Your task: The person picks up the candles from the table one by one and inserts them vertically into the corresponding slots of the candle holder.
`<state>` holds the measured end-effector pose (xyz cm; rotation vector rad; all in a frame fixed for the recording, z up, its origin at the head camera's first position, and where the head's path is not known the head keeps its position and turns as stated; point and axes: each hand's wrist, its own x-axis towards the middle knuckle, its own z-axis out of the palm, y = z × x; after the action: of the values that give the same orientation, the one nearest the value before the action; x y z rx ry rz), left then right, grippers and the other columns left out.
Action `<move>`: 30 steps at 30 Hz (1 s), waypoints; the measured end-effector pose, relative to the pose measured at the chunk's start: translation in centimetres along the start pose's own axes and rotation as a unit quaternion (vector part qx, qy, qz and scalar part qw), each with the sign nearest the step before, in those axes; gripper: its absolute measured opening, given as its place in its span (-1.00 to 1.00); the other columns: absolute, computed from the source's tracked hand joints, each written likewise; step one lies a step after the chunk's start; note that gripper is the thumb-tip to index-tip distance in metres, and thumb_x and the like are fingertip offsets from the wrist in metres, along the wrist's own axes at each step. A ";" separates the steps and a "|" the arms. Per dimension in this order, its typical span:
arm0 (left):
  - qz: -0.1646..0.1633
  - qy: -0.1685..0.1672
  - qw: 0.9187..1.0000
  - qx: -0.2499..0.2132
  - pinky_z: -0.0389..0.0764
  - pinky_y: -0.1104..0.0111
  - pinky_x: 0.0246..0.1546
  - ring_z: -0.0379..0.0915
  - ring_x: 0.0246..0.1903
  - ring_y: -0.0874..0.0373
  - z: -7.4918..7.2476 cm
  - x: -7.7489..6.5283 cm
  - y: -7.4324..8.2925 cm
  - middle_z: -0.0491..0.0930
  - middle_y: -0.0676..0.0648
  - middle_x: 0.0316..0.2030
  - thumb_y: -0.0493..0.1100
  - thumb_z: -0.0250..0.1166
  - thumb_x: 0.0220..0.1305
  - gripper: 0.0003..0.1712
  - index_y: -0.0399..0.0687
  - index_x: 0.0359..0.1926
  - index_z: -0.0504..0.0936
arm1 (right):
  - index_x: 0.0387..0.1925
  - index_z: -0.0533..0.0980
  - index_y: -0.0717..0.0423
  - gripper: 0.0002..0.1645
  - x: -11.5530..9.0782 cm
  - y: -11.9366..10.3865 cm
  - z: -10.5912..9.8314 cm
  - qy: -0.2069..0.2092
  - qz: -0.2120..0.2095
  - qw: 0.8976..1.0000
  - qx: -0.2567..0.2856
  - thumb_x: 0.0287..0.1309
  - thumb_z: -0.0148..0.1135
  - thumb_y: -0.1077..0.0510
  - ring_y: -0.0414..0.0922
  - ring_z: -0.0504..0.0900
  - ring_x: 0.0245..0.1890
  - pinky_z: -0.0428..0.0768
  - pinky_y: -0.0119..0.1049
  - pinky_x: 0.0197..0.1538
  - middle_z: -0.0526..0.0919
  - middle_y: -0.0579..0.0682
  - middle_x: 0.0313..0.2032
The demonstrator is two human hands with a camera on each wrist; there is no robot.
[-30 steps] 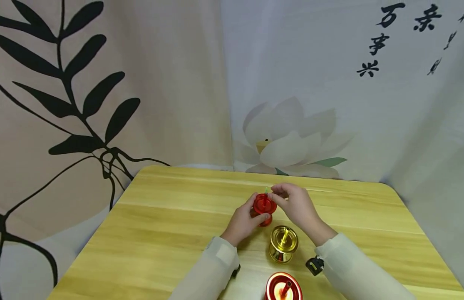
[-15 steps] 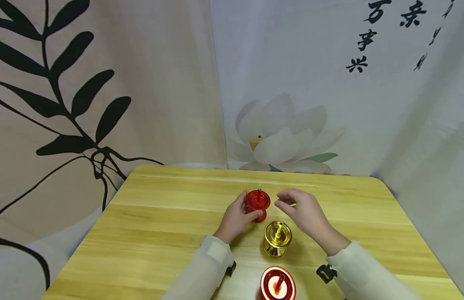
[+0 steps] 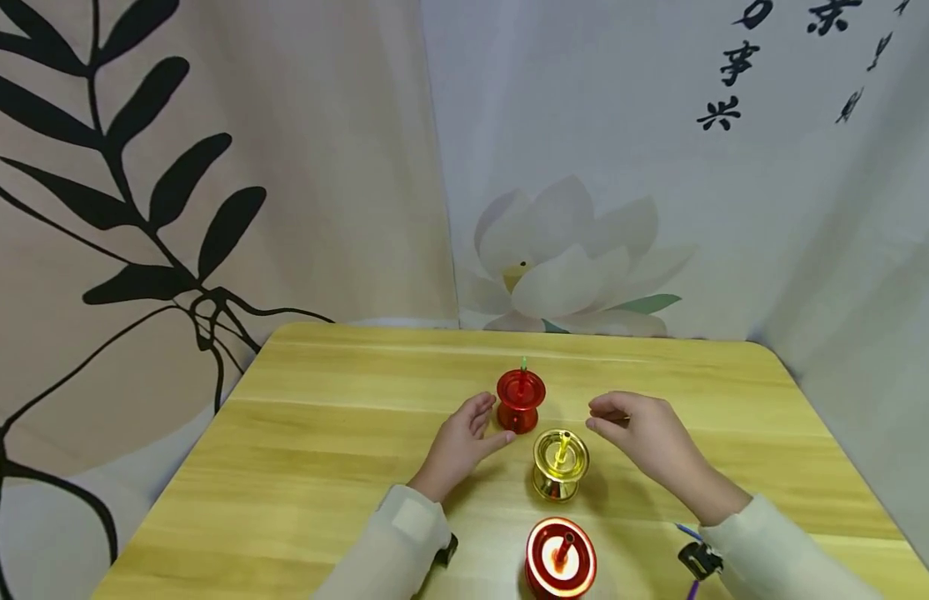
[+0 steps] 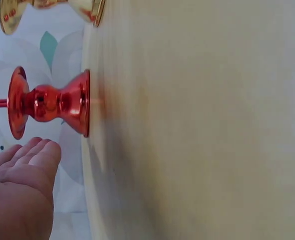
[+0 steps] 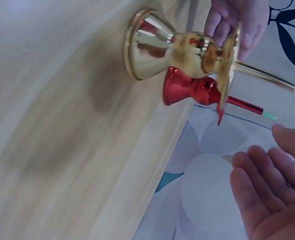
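Far red candleholder (image 3: 520, 402) stands upright on the wood-grain worktop (image 3: 344, 433), twds the back edge, w/ a thin green stick (image 5: 270, 115) poking out of its central stem. L hand (image 3: 464, 442) is just beside it, on its left side, released: fingers loosely bent, thumb apart from them; L-wrist view shows a gap btwn fingertips & the holder's waist. R hand (image 3: 647, 433) is released too, raised to the right of the holders, fingers relaxed; it's nearest the gold candleholder (image 3: 560, 468) but apart from it. Gold one stands upright btwn the two reds, roughly in line w/ them, stem pointing up. Near red candleholder (image 3: 560, 558) is closest to the person, its shiny dish catching bright light arnd the stem. Far red & gold each have a wide dish, narrow waist & flared foot. Person's arms are in pale sleeves (image 3: 786, 550); a small blk device (image 3: 700, 560) sits by the R cuff, w/ blue & purple bits next to it, too small to ID. Behind: pale fabric backdrop (image 3: 344, 208) w/ dark leafy-branch print (image 3: 167, 187), lotus print (image 3: 569, 283) & blk Chinese chars (image 3: 719, 113).
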<state>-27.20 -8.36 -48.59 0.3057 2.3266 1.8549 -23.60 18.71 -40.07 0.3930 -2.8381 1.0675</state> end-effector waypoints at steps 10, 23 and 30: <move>-0.003 -0.037 0.999 -0.010 0.30 0.16 0.38 0.21 0.43 0.00 1.4 -1.3 0.6 0.29 -0.11 0.44 -0.14 0.48 0.22 -0.07 -0.17 0.51 0.21 | -0.12 0.68 0.17 -0.77 -2.2 1.8 -0.9 -0.017 0.017 0.999 -0.026 0.23 0.40 0.15 -0.07 0.73 -0.22 0.71 -0.12 -0.15 0.76 -0.05 -0.22; 0.019 -0.091 0.996 -0.012 0.30 0.25 0.38 0.21 0.42 0.02 4.2 -2.5 1.2 0.29 -0.15 0.44 -0.10 0.53 0.15 0.01 -0.25 0.50 0.19 | -0.18 0.68 0.15 -0.82 -5.2 3.9 -1.3 -0.047 0.054 0.997 -0.035 0.21 0.41 0.15 -0.21 0.68 -0.31 0.66 -0.33 -0.26 0.73 -0.18 -0.33; 0.015 -0.091 0.996 0.002 0.35 0.24 0.35 0.30 0.37 0.02 5.3 -2.8 1.8 0.36 -0.10 0.40 -0.08 0.57 0.10 0.02 -0.21 0.49 0.24 | -0.19 0.68 0.14 -0.84 -6.5 4.8 -1.0 -0.051 0.061 0.996 -0.034 0.20 0.41 0.16 -0.24 0.66 -0.32 0.65 -0.35 -0.28 0.72 -0.20 -0.34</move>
<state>-23.08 -3.68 -48.02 0.4920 2.2154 1.7553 -18.63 24.16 -43.44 0.2804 -3.0145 0.9930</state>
